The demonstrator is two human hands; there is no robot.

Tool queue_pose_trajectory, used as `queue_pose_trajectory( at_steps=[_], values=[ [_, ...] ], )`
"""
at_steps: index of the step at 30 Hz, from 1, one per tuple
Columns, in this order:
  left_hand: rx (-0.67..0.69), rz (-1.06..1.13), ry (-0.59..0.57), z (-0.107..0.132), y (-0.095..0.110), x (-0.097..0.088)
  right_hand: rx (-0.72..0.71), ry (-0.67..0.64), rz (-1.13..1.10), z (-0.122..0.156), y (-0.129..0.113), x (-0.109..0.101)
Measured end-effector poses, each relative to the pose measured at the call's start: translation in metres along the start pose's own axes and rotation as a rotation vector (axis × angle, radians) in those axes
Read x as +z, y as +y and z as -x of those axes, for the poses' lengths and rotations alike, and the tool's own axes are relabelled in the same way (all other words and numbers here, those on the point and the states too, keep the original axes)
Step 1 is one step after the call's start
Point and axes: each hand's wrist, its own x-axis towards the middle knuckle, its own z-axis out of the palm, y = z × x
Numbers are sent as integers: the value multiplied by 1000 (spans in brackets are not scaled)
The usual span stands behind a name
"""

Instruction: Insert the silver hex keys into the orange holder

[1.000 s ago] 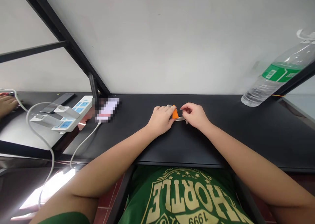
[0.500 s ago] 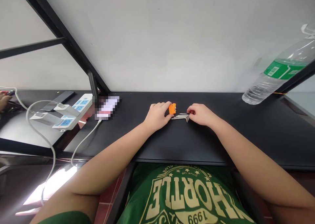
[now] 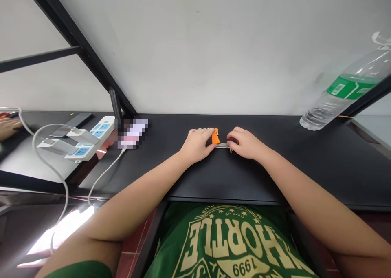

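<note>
Holding the small orange plastic block [image 3: 216, 137] beside the slim silver L-shaped metal keys [image 3: 222, 145]

We are gripping the block in our left hand [image 3: 197, 145], its fingers closing narrowly around the left side while the right side is showing in the gap between our hands. Whether the block is touching the flat black worktop [image 3: 226, 178] we cannot tell. The keys are lying close together just beside the block, on the side nearer our body, with their bent ends pointing to the right. The fingers of our right hand [image 3: 244, 143] are curling over those ends, thumb and forefinger near each other; whether they are pinching a key or merely touching the row, we cannot tell.

Judging by looks, we are handling a light, stiff block that is unlikely to be squashing or breaking under a firm hold; its flat sides are offering the best grip. The keys are probably rigid and hard to damage, but thin and smooth, so they may be sliding or rolling under a loose touch. For these, we are favouring a fingertip pinch near the bend, where the short leg is giving some purchase against twisting.
</note>
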Motion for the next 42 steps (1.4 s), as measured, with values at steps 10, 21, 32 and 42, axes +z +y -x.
queue_pose_trajectory(
  at_steps=[10,21,32,42],
  values=[
    [125,0,-3,3,24,1,138,158,-614,-10,-16,20],
    [134,-65,20,3,22,2,176,110,-742,-11,-13,20],
    [154,-111,-10,2,23,2,205,97,-748,-11,-18,16],
    [75,-82,16,0,7,-1,349,182,-161,-9,8,-13]
  ],
)
